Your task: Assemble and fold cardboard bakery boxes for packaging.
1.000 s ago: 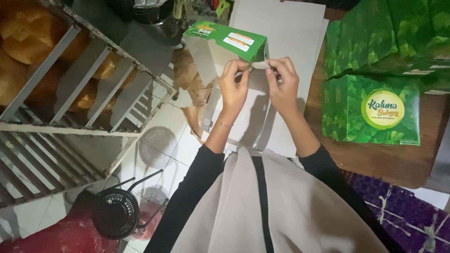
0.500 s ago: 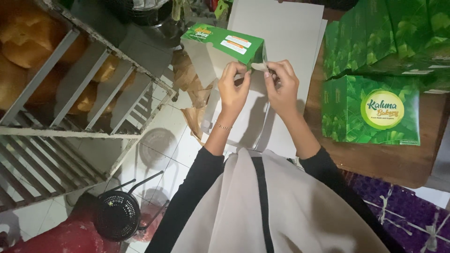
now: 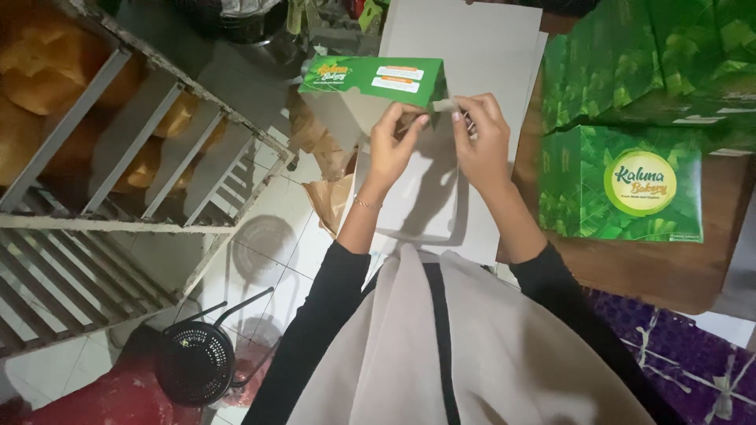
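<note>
Both hands, left hand (image 3: 391, 144) and right hand (image 3: 481, 142), pinch the green box (image 3: 376, 79) flap. Their fingers hide its corner. Stacked boxes (image 3: 630, 118) crowd its right.

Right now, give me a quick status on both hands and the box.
Left hand and right hand both pinching end flap of green printed cardboard box. Box held in air, partly folded. Nothing blocking.

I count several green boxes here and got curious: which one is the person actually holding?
The green cardboard box with the grey inside, raised between the left hand and right hand. The other green leaf-print boxes sit untouched on the brown wooden table to the right.
</note>
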